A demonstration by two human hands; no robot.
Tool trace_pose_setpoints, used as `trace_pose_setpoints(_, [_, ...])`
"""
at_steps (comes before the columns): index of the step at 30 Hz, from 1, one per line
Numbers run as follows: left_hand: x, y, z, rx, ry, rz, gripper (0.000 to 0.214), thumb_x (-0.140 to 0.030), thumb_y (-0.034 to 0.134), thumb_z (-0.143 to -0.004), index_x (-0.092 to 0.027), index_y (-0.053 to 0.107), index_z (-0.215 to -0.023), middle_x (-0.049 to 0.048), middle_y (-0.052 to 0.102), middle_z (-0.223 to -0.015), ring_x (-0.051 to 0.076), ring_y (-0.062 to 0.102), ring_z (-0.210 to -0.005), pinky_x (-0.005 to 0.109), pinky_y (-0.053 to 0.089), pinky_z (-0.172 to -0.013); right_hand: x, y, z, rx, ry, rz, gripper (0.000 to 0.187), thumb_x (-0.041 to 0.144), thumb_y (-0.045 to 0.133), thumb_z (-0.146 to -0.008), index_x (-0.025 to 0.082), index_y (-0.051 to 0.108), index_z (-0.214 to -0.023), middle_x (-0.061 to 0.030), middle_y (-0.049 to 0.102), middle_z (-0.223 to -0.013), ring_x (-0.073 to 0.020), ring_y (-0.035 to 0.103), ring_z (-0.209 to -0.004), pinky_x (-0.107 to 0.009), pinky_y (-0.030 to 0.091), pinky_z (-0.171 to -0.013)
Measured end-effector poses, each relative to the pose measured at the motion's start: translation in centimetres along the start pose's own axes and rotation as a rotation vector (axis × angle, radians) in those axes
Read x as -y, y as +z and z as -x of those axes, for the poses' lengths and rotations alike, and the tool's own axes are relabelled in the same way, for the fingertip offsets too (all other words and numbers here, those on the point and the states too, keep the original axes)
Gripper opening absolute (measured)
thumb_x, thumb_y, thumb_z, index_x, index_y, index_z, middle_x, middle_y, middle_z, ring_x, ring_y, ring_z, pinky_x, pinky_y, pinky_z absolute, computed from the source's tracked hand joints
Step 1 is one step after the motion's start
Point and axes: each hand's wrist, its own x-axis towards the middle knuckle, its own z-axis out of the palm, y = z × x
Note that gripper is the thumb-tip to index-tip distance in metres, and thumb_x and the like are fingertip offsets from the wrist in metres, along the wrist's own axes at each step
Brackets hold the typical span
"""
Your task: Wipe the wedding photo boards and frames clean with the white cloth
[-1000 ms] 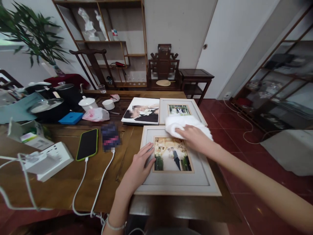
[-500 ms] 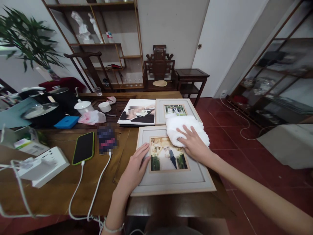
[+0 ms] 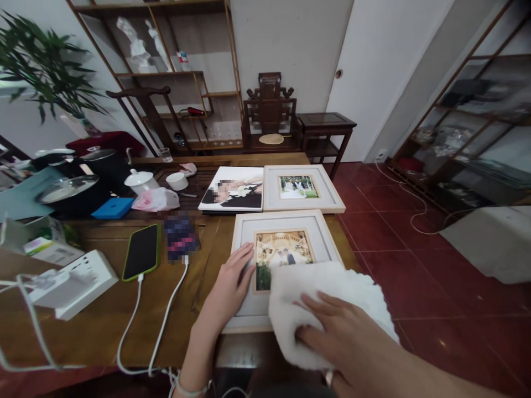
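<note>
A pale framed photo (image 3: pixel 282 226) lies flat at the near edge of the wooden table (image 3: pixel 99 309). My left hand (image 3: pixel 229 287) rests flat on the frame's left border, fingers stretched out. My right hand (image 3: pixel 338 331) presses a white fluffy cloth (image 3: pixel 315 293) onto the frame's near right part, fingers spread over the cloth. The cloth hides the lower half of the picture. Behind it lie a second framed photo (image 3: pixel 302 189) and an unframed canvas print (image 3: pixel 233 189).
A phone in a green case (image 3: pixel 142 251) and a second device (image 3: pixel 181 236) lie to the left on white charging cables (image 3: pixel 161 326). A white power strip (image 3: pixel 71 283), pots, a cup and a blue box stand further left. Chair, shelves and red tiled floor surround the table.
My right hand has drawn the cloth from the frame's far right corner toward me, down over the picture to its near edge. The left hand has stayed put.
</note>
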Motion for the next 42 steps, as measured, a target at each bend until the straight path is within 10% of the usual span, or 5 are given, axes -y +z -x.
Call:
trace_pose_setpoints(6, [-0.1,-0.1,0.0,0.011,0.009,0.031,0.034,-0.025,0.045,-0.091,-0.016,0.057,-0.121,0.0126,0.051,-0.136,0.022,0.042,-0.13,0.045,0.035,-0.108,-4.8,1.2,-3.8,-0.189,0.071,0.035,0.045,0.014,0.054,-0.067,0.019,0.06,-0.111,-0.0132,0.041,-0.142,-0.0284,0.029,-0.134,-0.051,0.018,-0.11])
trace_pose_setpoints(14, [-0.2,-0.2,0.1,0.014,0.013,0.022,0.033,-0.025,0.044,-0.091,-0.017,0.059,-0.119,0.0125,0.051,-0.136,0.023,0.043,-0.129,0.046,0.036,-0.107,-12.1,-2.0,-8.8,-0.334,0.139,0.267,0.045,0.006,0.047,-0.071,0.009,0.057,-0.115,-0.0211,0.048,-0.134,-0.0372,0.026,-0.133,-0.061,0.021,-0.103])
trace_pose_setpoints(28, [0.2,-0.1,-0.2,0.003,0.046,0.022,0.033,-0.026,0.044,-0.091,-0.019,0.059,-0.119,0.0112,0.052,-0.135,0.023,0.044,-0.129,0.046,0.036,-0.107,-1.2,-1.7,-0.7,0.092,-0.089,-0.131,0.036,0.014,0.053,-0.073,0.023,0.062,-0.107,-0.0089,0.049,-0.137,-0.0296,0.029,-0.134,-0.055,0.022,-0.108])
trace_pose_setpoints(35, [0.2,-0.2,-0.1,0.023,0.035,0.026,0.033,-0.026,0.044,-0.091,-0.017,0.058,-0.12,0.0128,0.051,-0.136,0.023,0.042,-0.13,0.047,0.036,-0.107,-6.1,1.0,-4.0,-0.209,-0.01,0.076,0.04,0.012,0.054,-0.072,0.017,0.059,-0.112,-0.0157,0.046,-0.138,-0.028,0.029,-0.134,-0.051,0.018,-0.11])
trace_pose_setpoints(42, [-0.1,-0.5,-0.1,0.036,0.016,0.022,0.033,-0.025,0.044,-0.091,-0.018,0.058,-0.12,0.0119,0.051,-0.136,0.023,0.042,-0.13,0.047,0.036,-0.106,-12.3,-1.7,-9.5,-0.381,0.15,0.245,0.035,0.015,0.045,-0.084,0.011,0.057,-0.117,-0.0203,0.056,-0.126,-0.0357,0.026,-0.134,-0.063,0.021,-0.102])
